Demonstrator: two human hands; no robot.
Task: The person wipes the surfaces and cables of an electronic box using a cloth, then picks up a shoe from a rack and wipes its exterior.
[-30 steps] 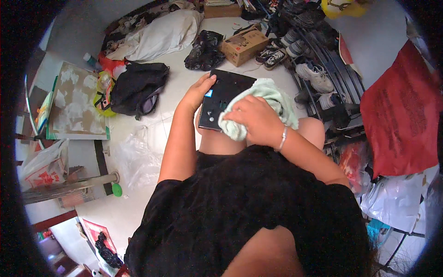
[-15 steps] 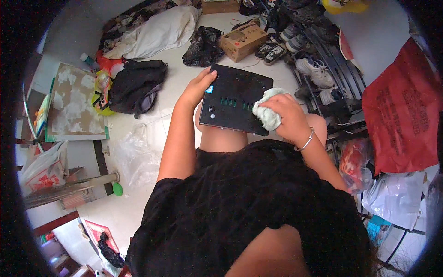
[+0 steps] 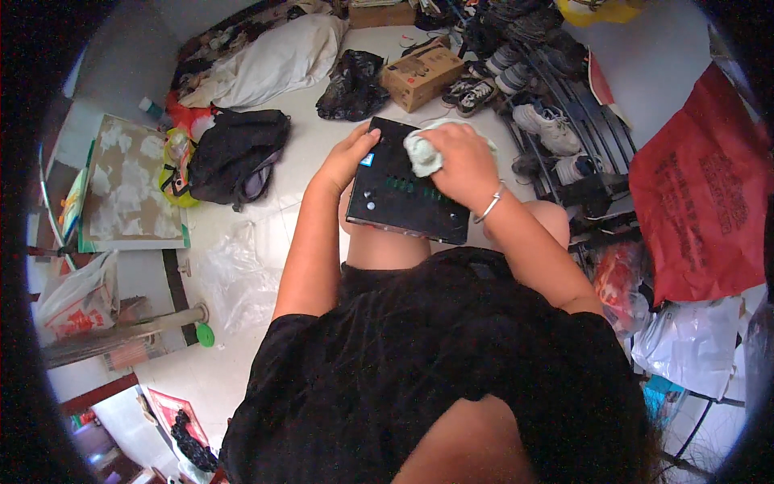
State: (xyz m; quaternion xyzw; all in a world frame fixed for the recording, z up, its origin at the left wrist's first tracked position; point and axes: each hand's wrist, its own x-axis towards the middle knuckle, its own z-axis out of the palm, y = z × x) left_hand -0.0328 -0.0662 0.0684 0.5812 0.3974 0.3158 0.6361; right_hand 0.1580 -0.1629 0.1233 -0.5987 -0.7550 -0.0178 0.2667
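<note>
A flat black electronic box (image 3: 407,211) with vent slots, a small blue sticker and round feet or screws rests tilted over my bare knees. My left hand (image 3: 348,161) is closed on its far left edge, thumb on the top face and fingers hidden behind. Bunched in my right hand (image 3: 466,168) is a pale greenish-white cloth (image 3: 422,155), pressed against the far right part of the box's face. Part of the cloth sticks out beyond my knuckles. A bracelet circles my right wrist.
Ahead on the tiled floor lie a black backpack (image 3: 235,157), a black plastic bag (image 3: 352,87) and a cardboard box (image 3: 422,75). A metal rack with shoes (image 3: 552,129) stands to the right, beside a red bag (image 3: 700,189). Clear plastic (image 3: 235,278) lies at left.
My right hand has moved the cloth from the box's right edge up and left across its face. My left hand keeps its grip on the box.
</note>
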